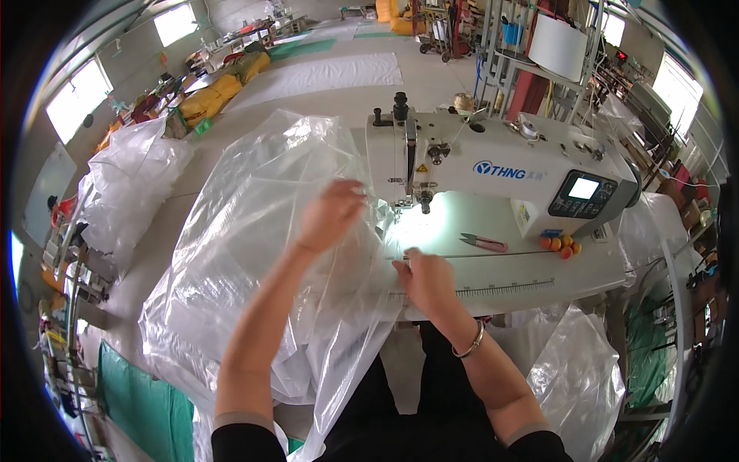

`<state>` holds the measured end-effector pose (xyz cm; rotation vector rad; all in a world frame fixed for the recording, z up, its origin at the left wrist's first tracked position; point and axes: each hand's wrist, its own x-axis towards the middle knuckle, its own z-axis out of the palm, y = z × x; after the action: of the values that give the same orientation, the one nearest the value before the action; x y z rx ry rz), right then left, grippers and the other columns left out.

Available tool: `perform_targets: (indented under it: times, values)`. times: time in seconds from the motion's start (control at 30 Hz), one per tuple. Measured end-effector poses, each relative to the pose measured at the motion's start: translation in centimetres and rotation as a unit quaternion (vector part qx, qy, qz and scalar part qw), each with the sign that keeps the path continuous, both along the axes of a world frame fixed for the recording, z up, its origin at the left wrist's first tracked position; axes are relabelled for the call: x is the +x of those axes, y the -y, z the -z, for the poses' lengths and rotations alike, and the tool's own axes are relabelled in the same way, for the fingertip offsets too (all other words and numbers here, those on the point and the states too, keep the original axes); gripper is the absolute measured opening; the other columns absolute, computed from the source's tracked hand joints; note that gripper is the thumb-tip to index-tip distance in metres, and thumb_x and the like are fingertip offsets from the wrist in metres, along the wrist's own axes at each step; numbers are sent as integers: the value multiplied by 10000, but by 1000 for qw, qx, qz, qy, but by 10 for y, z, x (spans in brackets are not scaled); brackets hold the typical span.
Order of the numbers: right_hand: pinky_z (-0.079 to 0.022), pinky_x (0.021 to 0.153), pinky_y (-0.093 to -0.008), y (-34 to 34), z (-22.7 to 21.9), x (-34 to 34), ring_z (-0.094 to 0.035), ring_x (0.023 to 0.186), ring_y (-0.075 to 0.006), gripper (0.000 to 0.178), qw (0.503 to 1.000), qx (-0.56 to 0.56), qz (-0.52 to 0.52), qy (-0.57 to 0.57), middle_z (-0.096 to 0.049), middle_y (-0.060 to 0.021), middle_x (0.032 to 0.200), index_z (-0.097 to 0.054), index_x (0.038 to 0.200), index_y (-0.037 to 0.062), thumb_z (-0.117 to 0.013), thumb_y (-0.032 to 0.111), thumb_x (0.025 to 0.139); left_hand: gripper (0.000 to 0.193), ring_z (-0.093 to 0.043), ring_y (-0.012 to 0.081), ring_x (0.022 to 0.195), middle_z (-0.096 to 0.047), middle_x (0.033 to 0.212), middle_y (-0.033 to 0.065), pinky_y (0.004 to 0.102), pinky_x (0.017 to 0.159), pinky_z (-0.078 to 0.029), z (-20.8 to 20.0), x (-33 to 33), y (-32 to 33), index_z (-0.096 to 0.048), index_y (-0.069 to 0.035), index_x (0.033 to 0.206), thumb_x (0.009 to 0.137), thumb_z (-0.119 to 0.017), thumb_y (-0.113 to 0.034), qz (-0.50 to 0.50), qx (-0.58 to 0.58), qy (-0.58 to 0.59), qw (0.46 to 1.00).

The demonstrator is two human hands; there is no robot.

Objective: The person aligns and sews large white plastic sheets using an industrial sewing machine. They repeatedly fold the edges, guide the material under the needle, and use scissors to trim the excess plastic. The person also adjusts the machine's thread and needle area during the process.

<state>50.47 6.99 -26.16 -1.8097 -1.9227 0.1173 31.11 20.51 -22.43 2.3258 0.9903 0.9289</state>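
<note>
A big clear plastic sheet [254, 200] is bunched over the left part of the sewing table and hangs down past its front edge. My left hand [335, 214] is above the sheet, left of the needle area; motion smears its fingers, so their grip does not show. In front of the needle, my right hand [428, 283] has its fingers curled, with thumb and forefinger at the sheet's right edge. The white sewing machine [493, 150] stands just beyond both hands, its lamp lighting the bed around the presser foot [402, 206].
Thread snips [485, 243] with a pink handle and several small orange-red balls [566, 252] lie on the table at right. A ruler strip [508, 288] runs along the front. More plastic sheeting [577, 369] hangs at lower right; another heap [131, 185] stands left. A thread cone [557, 48] is behind.
</note>
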Motion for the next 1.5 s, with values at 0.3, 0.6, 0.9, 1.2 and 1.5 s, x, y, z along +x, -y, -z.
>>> perform_targets:
  times: [0.3,0.6,0.9,1.2,1.5]
  values:
    - [-533,575,-374,-31,19,-11,-670,672,-282,321,998,50,0,48,-665,-115,834,-674,1111,83,-658,142,796,362,-562,295,1152,-611,1207,115,442,945,-453,24,-215,-6,-619,-110,1195,880,-615,-287,-168,28,-355,919]
    - [-532,619,-385,-85,22,75,-678,695,-251,167,987,63,-29,146,-677,-109,816,-751,949,187,-599,193,879,314,-683,299,898,-722,969,89,408,789,-515,48,-198,232,-724,-113,1043,890,-603,-359,-17,-290,-484,825]
    - [-531,647,-397,-63,18,65,-653,732,-274,129,996,58,28,62,-632,-109,827,-632,774,81,-606,170,864,247,-684,245,847,-722,971,47,342,804,-529,-13,-107,219,-688,-129,1109,911,-616,-258,110,-303,-285,903]
    - [-523,659,-426,-56,20,49,-624,773,-291,132,990,136,17,12,-599,-108,805,-595,777,65,-617,170,854,143,-589,265,1001,-662,1022,37,413,952,-420,3,-27,-30,-694,-56,941,894,-578,-126,-106,246,-144,953]
    - [-501,655,-427,-52,16,52,-614,748,-291,117,992,124,35,-4,-586,-101,780,-589,801,62,-619,165,846,85,-594,211,804,-615,837,21,359,748,-477,17,-72,-1,-630,-80,768,712,-693,-68,-34,357,-210,910]
